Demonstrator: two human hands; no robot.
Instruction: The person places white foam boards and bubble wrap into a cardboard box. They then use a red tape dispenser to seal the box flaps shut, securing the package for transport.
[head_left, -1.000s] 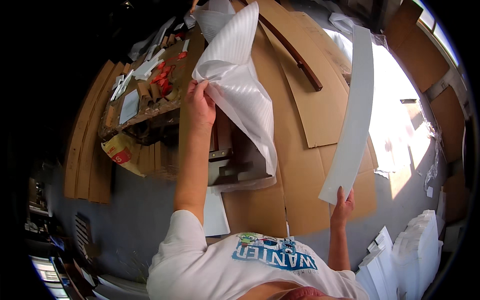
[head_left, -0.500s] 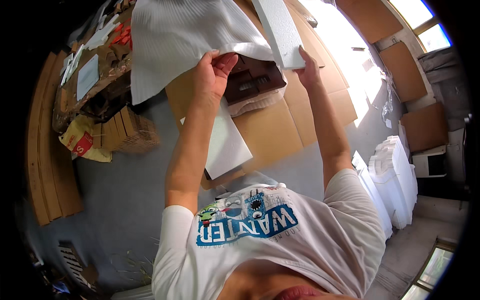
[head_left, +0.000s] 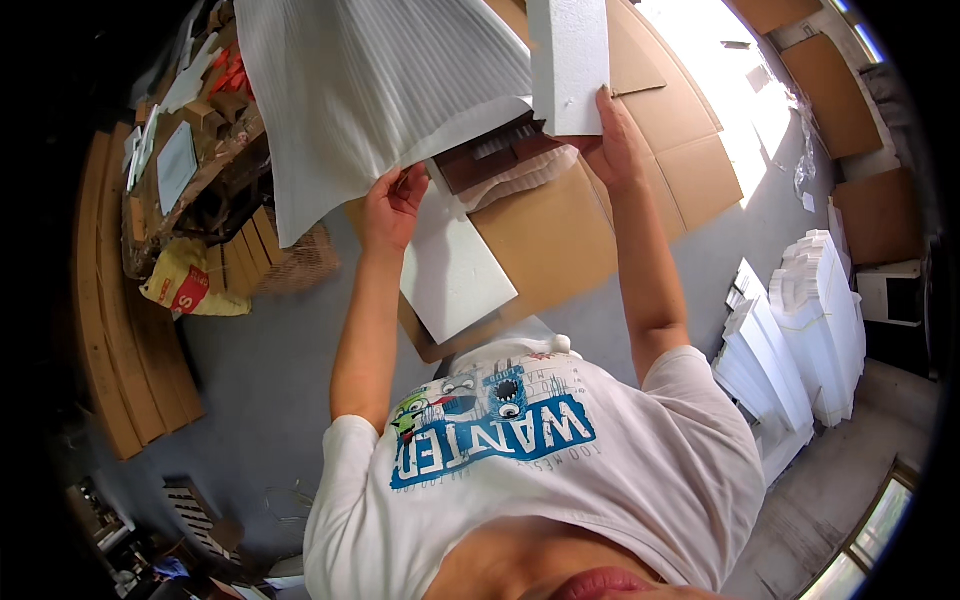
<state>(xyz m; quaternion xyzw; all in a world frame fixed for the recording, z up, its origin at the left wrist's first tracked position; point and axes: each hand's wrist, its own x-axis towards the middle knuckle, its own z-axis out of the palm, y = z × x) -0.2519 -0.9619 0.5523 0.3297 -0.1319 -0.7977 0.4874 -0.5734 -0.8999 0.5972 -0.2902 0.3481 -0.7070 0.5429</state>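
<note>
Clock directions run from the centre of the view, with 12 o'clock at the top edge, unless noted.

Work item: the dark brown piece [head_left: 472, 170] lies at 12 o'clock, above the cardboard [head_left: 560, 240]. Its near end is exposed. A wavy white foam edge [head_left: 525, 178] runs along its near side.

Left hand [head_left: 394, 208], between 10 and 11 o'clock: fingers are partly curled at the near edge of the white foam sheet [head_left: 370, 90]. Whether they pinch this edge cannot be told.

Right hand [head_left: 617, 150], between 1 and 2 o'clock: thumb and fingers are closed around the near end of the white foam strip [head_left: 572, 75]. The strip overlaps the brown piece in view; contact between them cannot be confirmed.

Status, by judgement: covering is partial. The sheet extends over the area beyond the near end, its 8 o'clock corner hanging loose. Outstanding: the near end is uncovered, the sheet edge is unsecured, and the strip is in hand, not set down.

Adjacent: a flat white board [head_left: 458, 275] lies at 7 o'clock from the brown piece; stacked white foam pieces [head_left: 822, 320] stand at 3 o'clock.
</note>
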